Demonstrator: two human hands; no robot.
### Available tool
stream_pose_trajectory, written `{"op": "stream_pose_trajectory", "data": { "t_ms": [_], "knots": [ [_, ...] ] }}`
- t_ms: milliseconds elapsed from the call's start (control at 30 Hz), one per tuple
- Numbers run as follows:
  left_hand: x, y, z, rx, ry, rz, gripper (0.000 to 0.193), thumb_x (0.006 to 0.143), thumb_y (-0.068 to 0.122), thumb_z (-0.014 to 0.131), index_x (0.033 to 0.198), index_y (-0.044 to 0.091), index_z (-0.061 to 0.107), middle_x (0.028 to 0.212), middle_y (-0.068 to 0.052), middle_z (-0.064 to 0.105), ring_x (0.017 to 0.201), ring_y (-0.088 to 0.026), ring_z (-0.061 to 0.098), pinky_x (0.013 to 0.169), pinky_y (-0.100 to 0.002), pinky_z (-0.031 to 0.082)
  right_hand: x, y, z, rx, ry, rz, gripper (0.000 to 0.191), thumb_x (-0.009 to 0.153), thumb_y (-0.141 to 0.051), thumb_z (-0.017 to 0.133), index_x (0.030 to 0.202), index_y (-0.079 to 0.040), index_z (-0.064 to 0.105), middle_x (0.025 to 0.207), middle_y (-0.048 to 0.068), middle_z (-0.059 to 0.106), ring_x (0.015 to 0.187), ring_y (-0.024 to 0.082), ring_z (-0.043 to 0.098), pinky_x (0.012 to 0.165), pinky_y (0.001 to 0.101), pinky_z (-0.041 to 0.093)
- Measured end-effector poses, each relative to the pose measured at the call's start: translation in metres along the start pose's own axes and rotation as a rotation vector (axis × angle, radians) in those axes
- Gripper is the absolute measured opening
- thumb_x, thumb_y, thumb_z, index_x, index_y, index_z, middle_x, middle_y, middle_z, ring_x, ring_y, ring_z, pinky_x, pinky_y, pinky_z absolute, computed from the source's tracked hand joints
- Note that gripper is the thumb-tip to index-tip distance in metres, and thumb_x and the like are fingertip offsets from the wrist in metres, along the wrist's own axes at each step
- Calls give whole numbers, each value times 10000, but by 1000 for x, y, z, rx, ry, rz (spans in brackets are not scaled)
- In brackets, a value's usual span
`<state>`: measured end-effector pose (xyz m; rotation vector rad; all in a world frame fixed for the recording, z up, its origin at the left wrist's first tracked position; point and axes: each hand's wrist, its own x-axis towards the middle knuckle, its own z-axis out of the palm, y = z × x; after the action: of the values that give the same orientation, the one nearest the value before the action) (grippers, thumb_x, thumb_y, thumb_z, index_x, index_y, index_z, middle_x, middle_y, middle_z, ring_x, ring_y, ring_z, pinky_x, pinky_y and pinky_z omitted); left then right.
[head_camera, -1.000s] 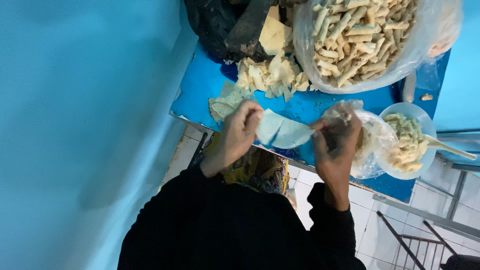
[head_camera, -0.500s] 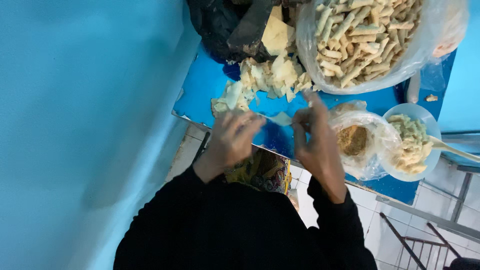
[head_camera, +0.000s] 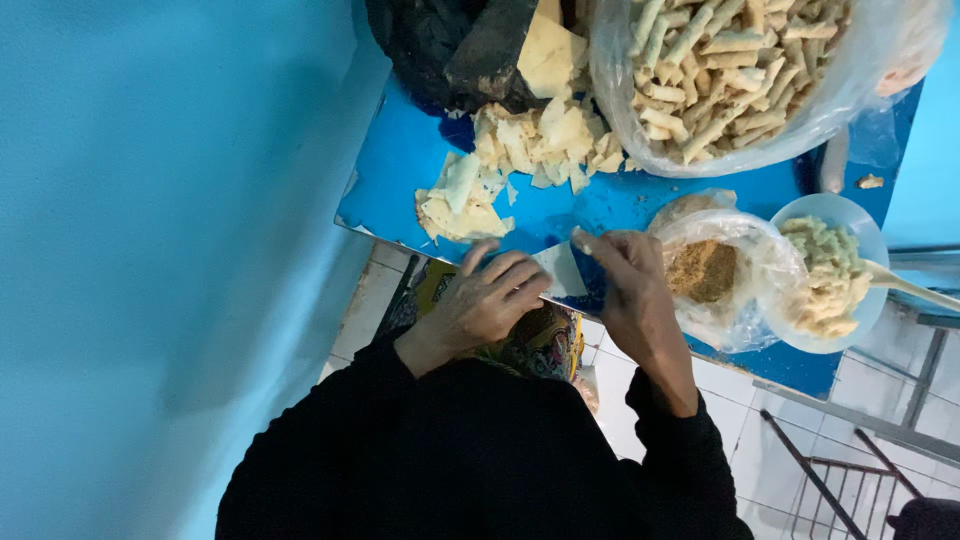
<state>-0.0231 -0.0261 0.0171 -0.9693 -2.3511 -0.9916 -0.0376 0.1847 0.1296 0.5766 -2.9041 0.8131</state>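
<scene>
A thin pale wrapper sheet (head_camera: 562, 268) lies at the near edge of the blue table (head_camera: 400, 170). My left hand (head_camera: 490, 300) presses on its left side with the fingers curled over it. My right hand (head_camera: 630, 285) pinches the sheet's right edge and folds it. Just right of my right hand sits a clear bag of brown crumbly filling (head_camera: 705, 270). Both sleeves are black.
A pile of cut pale wrapper pieces (head_camera: 520, 150) lies ahead. A big clear bag of rolled sticks (head_camera: 730, 70) stands at the back right, a black bag (head_camera: 450, 50) at the back. A white bowl of pale filling (head_camera: 830, 275) with a spoon sits far right. A blue wall runs along the left.
My hands have come down from holding the sheet up to pressing it on the table edge. My right hand left the filling bag and now folds the sheet.
</scene>
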Motion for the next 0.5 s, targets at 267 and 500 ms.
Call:
{"op": "stream_pose_trajectory", "data": {
  "t_ms": [267,500],
  "knots": [
    [-10,3,17,-3,24,-6,293,1018,239,702,1256,67,699,1221,-44,646,1182,-215,582,1101,-500,397,5,5,17,-349,-75,-258,547,859,-89,682,1389,-223,676,1094,78,612,1057,301,548,929,436,415],
    [-14,-8,11,134,16,85,302,1013,159,640,1303,111,710,1356,-28,660,1320,-189,579,1162,-452,420,14,6,2,-888,-83,-334,582,923,-166,648,1500,-199,581,1199,57,578,1184,244,529,1060,423,408]
  ]
}}
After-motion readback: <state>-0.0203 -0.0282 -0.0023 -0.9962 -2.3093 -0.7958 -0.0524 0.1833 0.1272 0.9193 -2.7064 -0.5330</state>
